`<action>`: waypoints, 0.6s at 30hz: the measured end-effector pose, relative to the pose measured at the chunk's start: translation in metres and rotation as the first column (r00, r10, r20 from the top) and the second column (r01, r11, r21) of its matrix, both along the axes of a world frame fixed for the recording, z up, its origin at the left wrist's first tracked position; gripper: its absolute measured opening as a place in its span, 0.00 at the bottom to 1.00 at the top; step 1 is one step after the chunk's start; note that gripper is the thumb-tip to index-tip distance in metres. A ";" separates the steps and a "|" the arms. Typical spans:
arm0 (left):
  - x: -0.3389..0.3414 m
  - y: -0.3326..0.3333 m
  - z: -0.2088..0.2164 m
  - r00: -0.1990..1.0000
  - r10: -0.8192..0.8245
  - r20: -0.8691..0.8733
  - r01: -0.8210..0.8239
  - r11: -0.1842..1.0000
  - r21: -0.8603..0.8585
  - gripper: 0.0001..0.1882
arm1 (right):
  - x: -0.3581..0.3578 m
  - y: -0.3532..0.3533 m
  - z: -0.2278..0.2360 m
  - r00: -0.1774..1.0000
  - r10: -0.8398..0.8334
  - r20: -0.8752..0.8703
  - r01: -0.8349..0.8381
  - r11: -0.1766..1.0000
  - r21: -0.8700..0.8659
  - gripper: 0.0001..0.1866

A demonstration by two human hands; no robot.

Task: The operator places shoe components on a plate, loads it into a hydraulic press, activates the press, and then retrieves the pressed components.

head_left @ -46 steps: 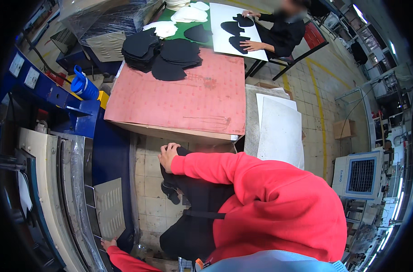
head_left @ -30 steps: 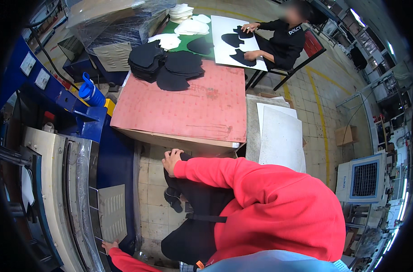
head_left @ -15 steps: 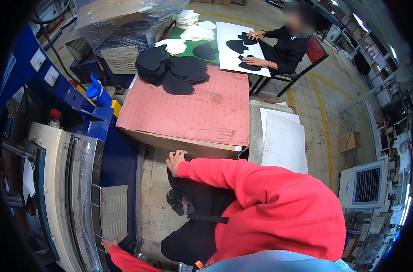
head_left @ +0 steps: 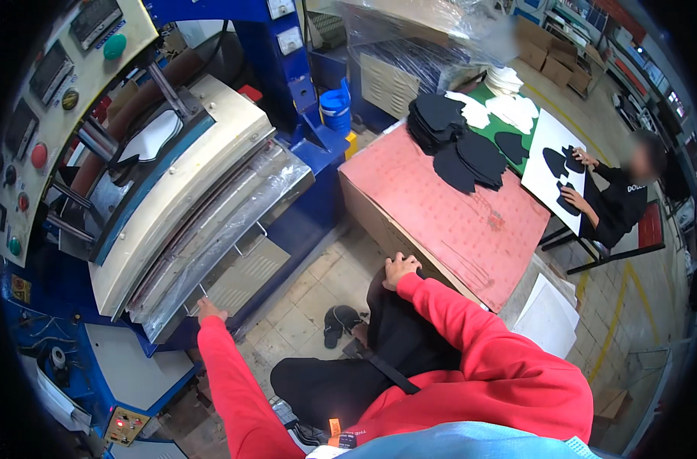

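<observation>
We see the left hand (head_left: 211, 311) at a wire handle (head_left: 203, 289) on the front of the press (head_left: 168, 191), but cannot tell whether its fingers close around it. The right hand (head_left: 400, 270) lies part-open, fingers bent, over the black-trousered knee (head_left: 379, 297), near the pink-topped table (head_left: 455, 222).

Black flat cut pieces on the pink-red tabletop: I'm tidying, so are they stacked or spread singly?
Stacked: the black flat cut pieces lie in piles on the pink-red tabletop, layered edges showing.
</observation>
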State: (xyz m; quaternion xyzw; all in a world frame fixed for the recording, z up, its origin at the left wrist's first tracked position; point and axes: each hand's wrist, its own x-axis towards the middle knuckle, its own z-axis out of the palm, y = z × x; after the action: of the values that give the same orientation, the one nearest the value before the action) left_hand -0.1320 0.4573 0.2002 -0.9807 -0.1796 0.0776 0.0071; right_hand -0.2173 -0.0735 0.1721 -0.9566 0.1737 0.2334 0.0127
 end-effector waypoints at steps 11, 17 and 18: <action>-0.020 -0.012 0.000 0.998 0.063 -0.010 -0.063 0.997 0.034 0.45 | -0.007 -0.003 0.010 1.000 -0.002 -0.021 0.004 0.996 0.087 0.31; -0.039 -0.017 -0.007 1.000 0.019 0.020 -0.020 0.999 0.046 0.45 | -0.011 -0.009 0.011 1.000 0.009 -0.022 -0.007 0.994 0.109 0.33; -0.042 -0.019 -0.007 1.000 -0.010 -0.001 0.010 1.000 -0.014 0.45 | -0.011 -0.009 0.010 1.000 0.019 -0.002 -0.019 0.988 0.152 0.33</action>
State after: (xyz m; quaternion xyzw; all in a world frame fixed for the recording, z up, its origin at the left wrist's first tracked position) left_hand -0.1745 0.4386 0.1936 -0.9815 -0.1743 0.0790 0.0007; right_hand -0.2282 -0.0826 0.1824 -0.9541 0.1464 0.2476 0.0830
